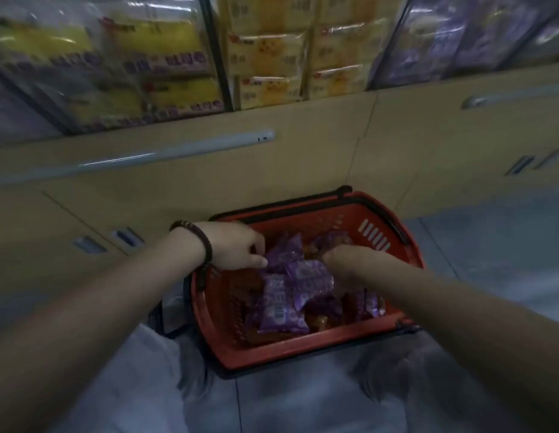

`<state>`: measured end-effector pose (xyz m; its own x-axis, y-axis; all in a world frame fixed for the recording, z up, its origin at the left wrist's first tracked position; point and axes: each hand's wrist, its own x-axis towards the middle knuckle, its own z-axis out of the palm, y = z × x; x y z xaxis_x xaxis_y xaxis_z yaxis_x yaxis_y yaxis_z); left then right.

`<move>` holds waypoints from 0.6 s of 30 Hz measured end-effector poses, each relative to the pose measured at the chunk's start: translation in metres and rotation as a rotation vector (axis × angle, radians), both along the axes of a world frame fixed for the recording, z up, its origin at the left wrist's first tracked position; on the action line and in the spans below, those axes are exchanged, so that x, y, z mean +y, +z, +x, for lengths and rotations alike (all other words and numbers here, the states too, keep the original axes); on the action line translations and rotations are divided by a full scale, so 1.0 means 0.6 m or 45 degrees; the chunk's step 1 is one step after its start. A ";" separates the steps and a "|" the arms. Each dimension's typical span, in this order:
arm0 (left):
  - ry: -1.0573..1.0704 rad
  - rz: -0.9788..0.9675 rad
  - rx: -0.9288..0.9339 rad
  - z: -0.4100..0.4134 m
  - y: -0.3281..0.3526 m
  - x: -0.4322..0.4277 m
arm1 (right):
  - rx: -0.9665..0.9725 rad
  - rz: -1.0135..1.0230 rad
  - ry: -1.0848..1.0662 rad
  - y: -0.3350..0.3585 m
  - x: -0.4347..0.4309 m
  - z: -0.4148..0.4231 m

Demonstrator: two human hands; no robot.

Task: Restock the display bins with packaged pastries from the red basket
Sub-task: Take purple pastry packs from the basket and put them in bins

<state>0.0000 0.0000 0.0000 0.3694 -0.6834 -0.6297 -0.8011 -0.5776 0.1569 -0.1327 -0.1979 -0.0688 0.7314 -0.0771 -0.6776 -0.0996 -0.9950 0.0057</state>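
Purple packet (287,250) touches left hand (237,245), perhaps pinched

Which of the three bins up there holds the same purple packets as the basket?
The right bin: its stock is purple, like the packets in the basket. The left bin holds yellow ones, the middle bin pale orange ones.

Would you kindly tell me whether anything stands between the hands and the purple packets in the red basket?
Nothing visible does: the left hand and right hand are both inside the red basket, touching the purple packets.
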 end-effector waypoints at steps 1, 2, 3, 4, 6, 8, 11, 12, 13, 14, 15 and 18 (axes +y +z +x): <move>-0.010 0.013 0.012 0.004 -0.010 -0.008 | 0.010 -0.002 0.028 -0.020 0.003 0.002; 0.018 0.010 0.021 0.011 -0.019 -0.015 | -0.032 0.018 -0.006 -0.039 0.007 0.004; 0.045 0.027 0.042 0.016 -0.030 -0.022 | -0.073 0.016 -0.035 -0.068 0.011 0.000; 0.055 0.046 0.063 0.021 -0.042 -0.031 | -0.112 -0.011 -0.043 -0.089 0.020 -0.007; 0.029 0.034 0.040 0.027 -0.054 -0.046 | -0.232 -0.073 -0.029 -0.133 0.037 -0.013; 0.026 -0.046 0.017 0.034 -0.070 -0.054 | -0.347 -0.117 -0.037 -0.156 0.059 -0.021; 0.004 -0.070 -0.008 0.035 -0.093 -0.054 | -0.329 -0.213 -0.011 -0.183 0.068 -0.016; -0.003 -0.062 0.010 0.035 -0.099 -0.052 | -0.403 -0.235 0.000 -0.188 0.061 -0.010; -0.007 -0.053 0.022 0.034 -0.099 -0.051 | -0.445 -0.218 -0.006 -0.183 0.052 -0.001; -0.005 -0.049 0.035 0.033 -0.098 -0.050 | -0.463 -0.161 -0.030 -0.169 0.040 0.010; 0.005 -0.051 0.048 0.031 -0.096 -0.049 | -0.410 -0.049 -0.095 -0.145 0.028 0.022; 0.060 -0.096 0.116 0.032 -0.090 -0.040 | -0.149 0.382 -0.238 -0.049 -0.016 0.059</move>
<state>0.0191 -0.0241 -0.0543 0.3456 -0.7134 -0.6096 -0.7539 -0.5980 0.2723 -0.0970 -0.2072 -0.0982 0.7971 -0.0274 -0.6033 -0.2628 -0.9152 -0.3056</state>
